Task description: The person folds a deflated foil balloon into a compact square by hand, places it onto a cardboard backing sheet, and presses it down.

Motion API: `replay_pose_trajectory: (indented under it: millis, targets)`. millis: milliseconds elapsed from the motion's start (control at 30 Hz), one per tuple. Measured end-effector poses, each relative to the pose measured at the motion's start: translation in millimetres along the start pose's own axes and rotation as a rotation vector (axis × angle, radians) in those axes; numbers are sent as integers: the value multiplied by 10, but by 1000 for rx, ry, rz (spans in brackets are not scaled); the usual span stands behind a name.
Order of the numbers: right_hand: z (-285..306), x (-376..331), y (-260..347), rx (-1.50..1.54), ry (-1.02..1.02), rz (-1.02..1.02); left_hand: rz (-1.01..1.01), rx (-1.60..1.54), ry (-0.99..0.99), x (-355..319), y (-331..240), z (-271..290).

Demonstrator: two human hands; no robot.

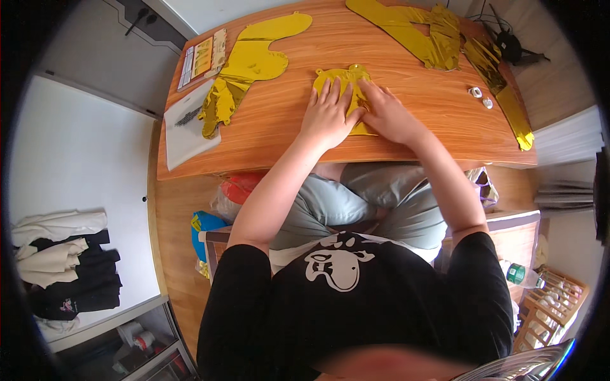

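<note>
A gold foil balloon point(343, 74), flat and folded into a small piece, lies on the wooden table in front of me. My left hand point(327, 117) rests flat on its left side with the fingers spread. My right hand point(391, 116) lies on its right side, fingers stretched out and thumb close to the left thumb. Both palms press on the foil and cover much of it. To the left is another flat gold foil balloon point(254, 60), unfolded and curved. More gold foil balloons point(438, 41) lie at the far right, one long strip point(511, 111) reaching the right edge.
A printed card point(203, 60) and a translucent plastic sheet point(187, 130) lie at the table's left. Two small white objects point(481, 96) sit on the right, near a black item with cables point(510, 46). A bottle point(522, 275) and a wooden rack point(559, 298) are at lower right.
</note>
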State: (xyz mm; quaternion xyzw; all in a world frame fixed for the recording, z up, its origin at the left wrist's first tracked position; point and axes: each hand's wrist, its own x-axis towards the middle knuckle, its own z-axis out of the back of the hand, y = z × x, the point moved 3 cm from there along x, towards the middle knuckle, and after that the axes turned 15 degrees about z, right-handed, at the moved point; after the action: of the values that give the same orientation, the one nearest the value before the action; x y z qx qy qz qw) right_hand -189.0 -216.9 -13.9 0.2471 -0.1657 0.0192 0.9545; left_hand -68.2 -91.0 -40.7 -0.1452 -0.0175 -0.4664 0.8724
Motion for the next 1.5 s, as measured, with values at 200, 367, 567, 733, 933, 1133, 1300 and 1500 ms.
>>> replay_pose_trajectory:
  millis: [200, 367, 567, 733, 933, 1133, 1300, 1500]
  targets:
    - [390, -193, -228, 149, 34, 86, -8, 28, -29, -15, -46, 2]
    - [379, -193, -194, -46, 125, 65, -23, 21, -34, -5, -40, 0]
    - [394, -147, -134, -131, 170, -9, -18, 36, -11, 3, -37, -11]
    - [405, -140, -118, -207, 190, 28, -7, 22, -8, -3, -45, -1]
    - [415, -140, -116, -185, 191, 46, -8, 42, -4, -17, -59, 25]
    - [474, -251, -471, -169, 84, 103, -11, 18, 1, -19, -92, 56]
    - [468, -230, -386, -347, 106, 270, -16, 23, -35, -34, -76, 60]
    - [459, -190, -412, -439, 101, 331, -27, 6, -47, -32, -81, 64]
